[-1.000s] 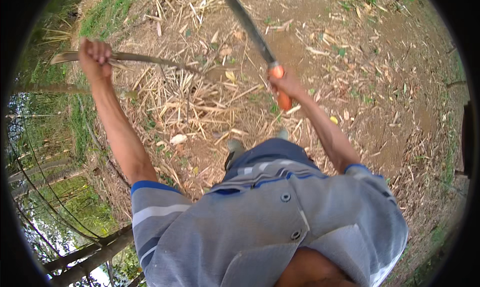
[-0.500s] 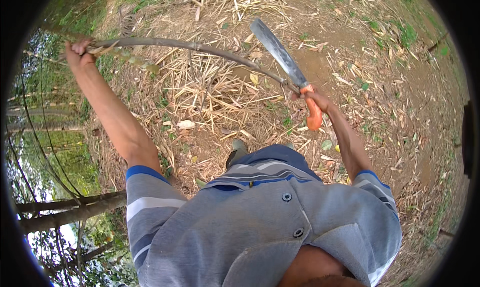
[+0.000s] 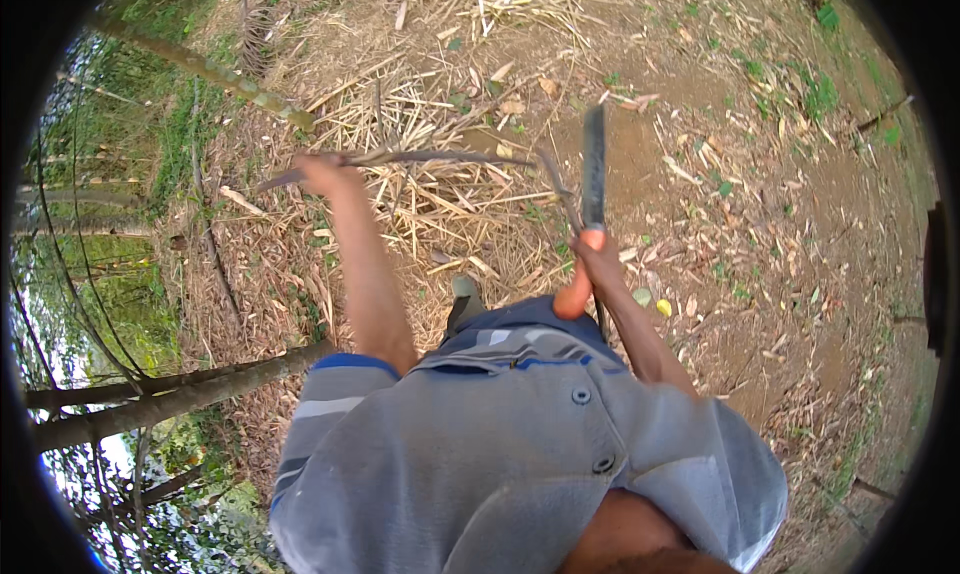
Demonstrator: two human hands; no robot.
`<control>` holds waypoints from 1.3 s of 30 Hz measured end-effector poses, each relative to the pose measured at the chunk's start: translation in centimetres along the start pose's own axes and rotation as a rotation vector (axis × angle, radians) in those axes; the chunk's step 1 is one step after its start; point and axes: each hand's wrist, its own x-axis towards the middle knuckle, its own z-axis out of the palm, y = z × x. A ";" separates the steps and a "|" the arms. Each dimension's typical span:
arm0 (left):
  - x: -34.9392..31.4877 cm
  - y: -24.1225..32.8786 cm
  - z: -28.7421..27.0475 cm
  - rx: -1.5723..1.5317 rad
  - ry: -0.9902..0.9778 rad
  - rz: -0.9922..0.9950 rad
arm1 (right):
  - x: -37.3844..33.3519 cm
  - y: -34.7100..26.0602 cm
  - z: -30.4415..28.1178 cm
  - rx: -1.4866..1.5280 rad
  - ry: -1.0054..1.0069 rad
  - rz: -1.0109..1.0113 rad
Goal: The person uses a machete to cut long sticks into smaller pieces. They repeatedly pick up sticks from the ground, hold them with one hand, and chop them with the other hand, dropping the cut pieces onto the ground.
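Observation:
My left hand [image 3: 322,173] is wrapped round a thin brown branch [image 3: 440,157], which lies roughly level across the view above the straw. In my right hand [image 3: 603,264] is a machete [image 3: 594,169], its dark blade pointing away from me and its curved orange handle coming back toward my waist. That same hand also grips a shorter stick piece [image 3: 558,182] beside the blade. The stick's upper end meets or nearly meets the branch's right tip at a sharp angle; whether they are still joined I cannot tell.
Dry straw and split stalks [image 3: 430,209] cover the ground ahead. A pale, knobbly trunk [image 3: 220,76] slants in at the upper left, and a thicker trunk [image 3: 190,404] stands at the lower left. Bare soil [image 3: 625,154] shows to the right among dry leaves. My boot [image 3: 464,290] is just below.
Both hands have come closer to my body, the left one also moving right. The branch, one long curve before, now bends sharply or is broken near its right end. The machete has swung more upright.

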 end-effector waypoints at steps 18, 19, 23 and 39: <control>15.3 6.4 1.7 0.532 0.030 0.703 | 0.6 0.4 -7.8 -0.205 -0.015 -0.042; 18.8 2.8 -1.6 0.867 0.070 0.631 | 1.6 -0.6 -7.3 -0.233 -0.002 -0.109; 6.7 -13.0 -8.5 1.131 -0.848 0.092 | 4.4 -6.4 -4.6 -0.153 0.036 -0.155; -7.2 -15.7 -3.2 0.254 -0.382 -0.656 | 4.0 -10.1 2.2 -0.318 0.075 -0.679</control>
